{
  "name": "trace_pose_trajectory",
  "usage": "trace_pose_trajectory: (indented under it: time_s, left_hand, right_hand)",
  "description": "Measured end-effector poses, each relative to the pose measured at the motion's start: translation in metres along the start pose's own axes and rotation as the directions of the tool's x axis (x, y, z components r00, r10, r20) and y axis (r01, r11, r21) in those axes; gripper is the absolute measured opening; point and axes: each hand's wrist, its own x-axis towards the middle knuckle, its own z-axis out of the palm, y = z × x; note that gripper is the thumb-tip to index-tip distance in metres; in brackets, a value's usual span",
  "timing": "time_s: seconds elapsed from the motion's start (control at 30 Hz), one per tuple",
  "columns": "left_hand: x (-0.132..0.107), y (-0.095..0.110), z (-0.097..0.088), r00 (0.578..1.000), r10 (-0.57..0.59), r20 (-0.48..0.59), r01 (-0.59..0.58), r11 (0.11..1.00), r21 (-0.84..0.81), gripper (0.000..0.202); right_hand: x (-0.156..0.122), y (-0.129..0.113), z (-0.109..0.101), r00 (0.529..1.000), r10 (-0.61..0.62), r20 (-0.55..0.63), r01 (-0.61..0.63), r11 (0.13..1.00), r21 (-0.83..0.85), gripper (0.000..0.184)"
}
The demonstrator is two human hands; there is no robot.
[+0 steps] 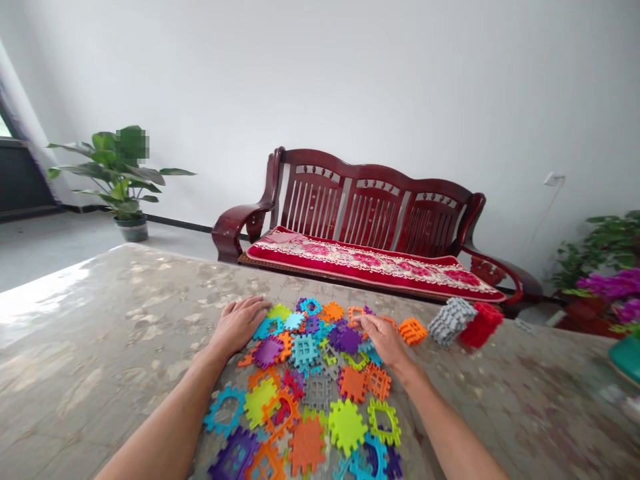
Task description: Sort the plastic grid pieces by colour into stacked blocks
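Observation:
A loose heap of coloured plastic interlocking tiles with notched edges lies on the table in front of me, among them a lime green tile (347,427), an orange tile (307,445), a grey window tile (317,391) and a purple tile (269,351). My left hand (241,325) rests at the heap's far left edge, fingers stretched out beside a blue tile (269,327). At the far right side, my right hand (384,338) has its fingers closed at the edge of an orange window tile (356,313); its fingertips are partly hidden.
To the right of the heap stand an orange stack (413,331), a grey stack (451,321) and a red stack (481,325) of tiles. Behind the patterned table (125,320) is a wooden bench (375,207). A potted plant (131,193) stands left; purple flowers (613,287) are right.

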Motion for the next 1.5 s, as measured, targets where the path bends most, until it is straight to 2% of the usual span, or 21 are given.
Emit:
trace_pose_trajectory:
  time_s: [0.1, 0.17, 0.27, 0.37, 0.47, 0.63, 0.8, 0.9, 1.0, 1.17, 1.37, 1.5]
  left_hand:
    - [0.0, 0.001, 0.0, 1.0, -0.004, 0.01, 0.004, 1.0, -0.009, 0.041]
    - [0.0, 0.001, 0.0, 1.0, -0.005, 0.014, 0.005, 1.0, -0.014, 0.042]
    - [0.0, 0.0, -0.001, 1.0, -0.006, 0.009, 0.006, 1.0, -0.016, 0.042]
    - [0.001, 0.0, -0.001, 1.0, -0.004, 0.007, 0.004, 1.0, -0.014, 0.043]
    - [0.001, 0.0, -0.001, 1.0, -0.005, 0.007, 0.005, 1.0, -0.013, 0.042]
    - [0.0, 0.002, -0.003, 1.0, -0.01, 0.013, 0.011, 1.0, -0.011, 0.043]
    - [0.001, 0.001, -0.003, 1.0, -0.005, 0.024, 0.005, 1.0, -0.005, 0.044]
    - [0.001, 0.0, -0.002, 1.0, -0.005, 0.024, 0.005, 1.0, -0.001, 0.044]
    - [0.002, -0.001, -0.001, 0.999, -0.008, 0.032, 0.008, 1.0, 0.008, 0.044]
    - [0.002, -0.001, -0.001, 1.0, -0.004, 0.028, 0.004, 1.0, 0.011, 0.045]
    - [0.002, -0.002, 0.0, 1.0, -0.004, 0.001, 0.004, 1.0, 0.01, 0.044]
    - [0.003, -0.002, 0.0, 1.0, -0.003, -0.002, 0.003, 1.0, 0.012, 0.044]
  right_hand:
    - [0.003, 0.0, -0.003, 0.989, 0.095, -0.117, -0.12, 0.966, -0.228, 0.034]
    - [0.002, 0.001, -0.003, 0.984, 0.131, -0.118, -0.166, 0.915, -0.367, 0.027]
    - [-0.004, 0.0, 0.0, 0.989, 0.115, -0.093, -0.146, 0.852, -0.502, 0.029]
    - [-0.01, -0.002, 0.005, 0.991, 0.08, -0.103, -0.123, 0.828, -0.547, 0.036]
    - [-0.012, -0.001, 0.012, 0.988, 0.032, -0.153, -0.107, 0.851, -0.514, 0.034]
    - [-0.012, 0.005, 0.019, 0.95, -0.016, -0.313, -0.087, 0.945, -0.314, 0.032]
    - [-0.011, 0.014, 0.014, 0.897, 0.057, -0.438, -0.116, 0.987, -0.11, 0.023]
    - [-0.012, 0.025, 0.01, 0.886, 0.003, -0.464, -0.036, 0.997, -0.063, 0.02]
    - [-0.014, 0.04, 0.01, 0.892, -0.012, -0.453, 0.005, 1.0, -0.018, 0.028]
    - [-0.015, 0.056, 0.01, 0.927, 0.145, -0.345, -0.123, 0.989, 0.084, 0.049]
    - [-0.015, 0.049, -0.004, 0.985, 0.146, -0.089, -0.14, 0.987, 0.077, 0.057]
    - [-0.018, 0.041, -0.013, 0.993, 0.119, -0.01, -0.119, 0.992, 0.03, 0.061]
